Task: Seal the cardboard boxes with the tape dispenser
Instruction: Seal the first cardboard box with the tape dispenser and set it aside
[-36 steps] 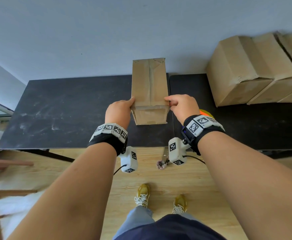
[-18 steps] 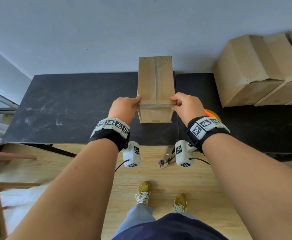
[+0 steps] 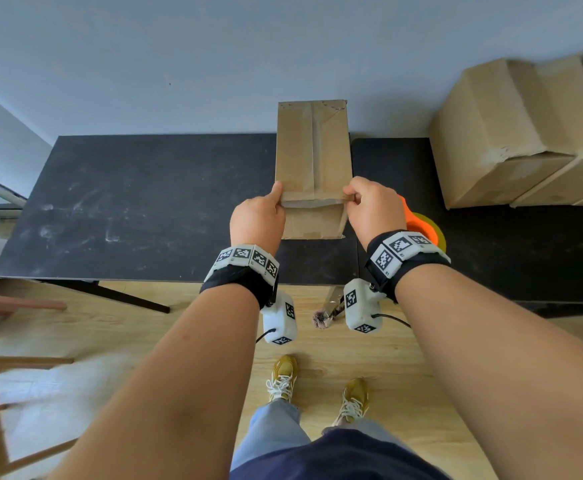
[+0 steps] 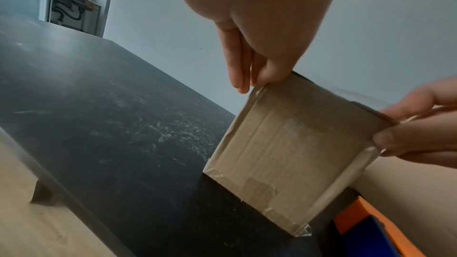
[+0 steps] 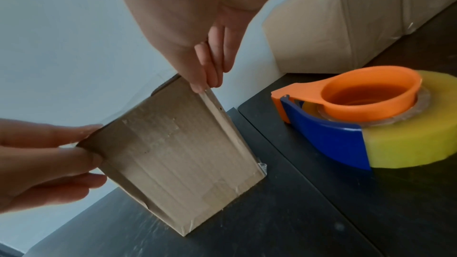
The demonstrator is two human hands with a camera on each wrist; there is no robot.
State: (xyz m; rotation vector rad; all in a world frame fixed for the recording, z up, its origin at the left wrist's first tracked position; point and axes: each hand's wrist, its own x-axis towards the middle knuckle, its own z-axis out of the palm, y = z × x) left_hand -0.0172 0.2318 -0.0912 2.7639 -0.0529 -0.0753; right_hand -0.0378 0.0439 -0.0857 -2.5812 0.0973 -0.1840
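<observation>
Both my hands pinch the box's (image 3: 312, 161) near top corners, left hand (image 3: 257, 220) and right hand (image 3: 373, 209) curled on its edges; box stands on the black table (image 3: 127, 202) by the wall. Tape dispenser (image 5: 358, 122) lies just right, untouched. More boxes (image 3: 511, 133) stacked far right.

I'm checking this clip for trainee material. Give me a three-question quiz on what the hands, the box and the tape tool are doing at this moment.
1. True or false: the tape dispenser is in the right hand.
2. Which hands hold the small cardboard box? A) left only B) right only C) both
3. What does the dispenser rest on?

Key:
1. False; it lies on the black table, beside the box.
2. C; the left hand and the right hand pinch its near top corners.
3. The black table, with the stacked larger boxes behind it.
</observation>
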